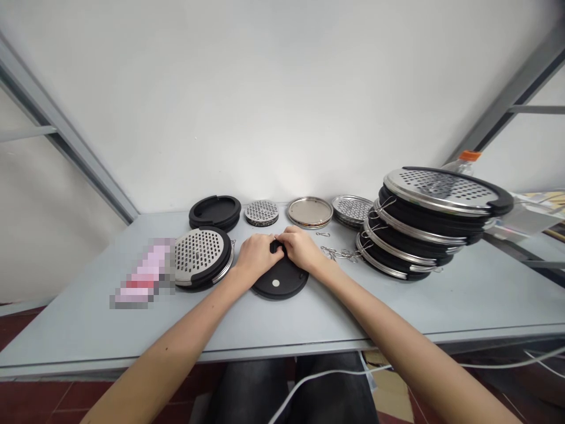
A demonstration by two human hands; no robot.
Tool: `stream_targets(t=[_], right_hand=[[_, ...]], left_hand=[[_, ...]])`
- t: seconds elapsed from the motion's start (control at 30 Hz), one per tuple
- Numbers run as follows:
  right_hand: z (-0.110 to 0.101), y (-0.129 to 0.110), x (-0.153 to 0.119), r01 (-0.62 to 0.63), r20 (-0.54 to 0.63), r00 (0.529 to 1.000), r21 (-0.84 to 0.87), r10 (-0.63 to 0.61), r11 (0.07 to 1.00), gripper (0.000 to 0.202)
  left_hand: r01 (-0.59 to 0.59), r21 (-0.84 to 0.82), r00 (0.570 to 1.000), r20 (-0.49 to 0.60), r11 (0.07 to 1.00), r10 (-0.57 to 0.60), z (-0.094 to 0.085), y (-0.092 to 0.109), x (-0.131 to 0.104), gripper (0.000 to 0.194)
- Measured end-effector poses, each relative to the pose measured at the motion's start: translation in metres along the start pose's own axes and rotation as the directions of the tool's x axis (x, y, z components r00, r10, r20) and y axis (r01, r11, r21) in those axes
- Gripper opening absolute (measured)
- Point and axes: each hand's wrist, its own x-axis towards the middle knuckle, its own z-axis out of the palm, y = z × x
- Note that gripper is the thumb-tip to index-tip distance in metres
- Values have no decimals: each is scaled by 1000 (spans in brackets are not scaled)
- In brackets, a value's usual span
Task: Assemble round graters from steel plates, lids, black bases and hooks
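A black round base [282, 280] with a pale dot on it lies on the table in front of me. My left hand [259, 253] is closed at its far edge, thumb and fingers pinched together. Right beside it, my right hand [300, 247] is closed on the same edge, its fingertips meeting the left ones. Any small part between the fingertips is too hidden to make out. To the right of my hands lie loose wire clips [342, 254], and a single wire clip [323, 234] sits farther back.
Left stands a black-rimmed perforated metal disc [198, 253], with black rings [215, 212] behind. Along the wall are perforated discs [262, 212], a plain metal plate [310, 211] and more perforated discs [352, 207]. A tall stack of assembled units [424, 229] rises at right, near an orange-capped bottle [468, 156].
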Motion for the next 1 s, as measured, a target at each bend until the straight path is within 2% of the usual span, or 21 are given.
stream_targets(t=[0.17, 0.47, 0.73, 1.0], right_hand=[[2, 3, 0, -17, -11, 1000, 51, 18, 999, 29], [4, 5, 0, 8, -22, 1000, 57, -7, 998, 30], [-1, 0, 0, 8, 3, 1000, -41, -8, 999, 28], [2, 2, 0, -33, -16, 999, 7, 33, 999, 29]], left_hand=[[22, -8, 1000, -10, 1000, -22, -1, 2, -3, 24], [-18, -89, 996, -84, 996, 10, 1, 0, -4, 21], [-17, -128, 999, -44, 992, 12, 2, -4, 0, 27], [-5, -64, 1000, -1, 998, 5, 0, 0, -1, 32]])
